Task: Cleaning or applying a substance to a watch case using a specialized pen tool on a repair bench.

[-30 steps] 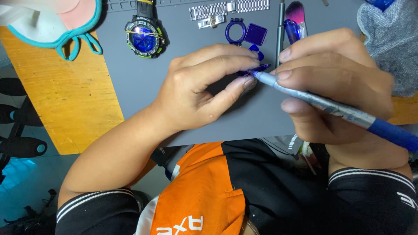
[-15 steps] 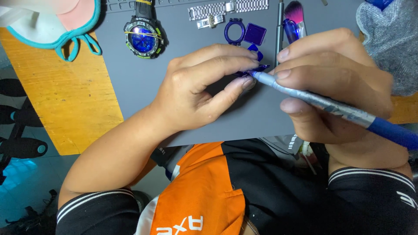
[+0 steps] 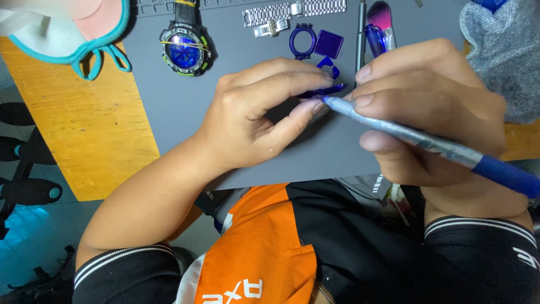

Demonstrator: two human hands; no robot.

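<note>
Grey work mat (image 3: 169,124) covers the yellow bench, parts laid along its far edge within reach — black watch (image 3: 185,50), steel bracelet (image 3: 292,11), blue ring (image 3: 304,40), blue square (image 3: 329,43). No containers visible. Left hand (image 3: 253,118) pinches the small blue part (image 3: 326,90) edge-on above the mat, likely to steady it. Right hand (image 3: 433,107) grips a blue-handled tool (image 3: 427,143), tip touching that part.

Bare forearms emerge from short black sleeves (image 3: 478,247) edged with white stripes; the shirt front (image 3: 264,253) is orange and black, with white lettering low down
</note>
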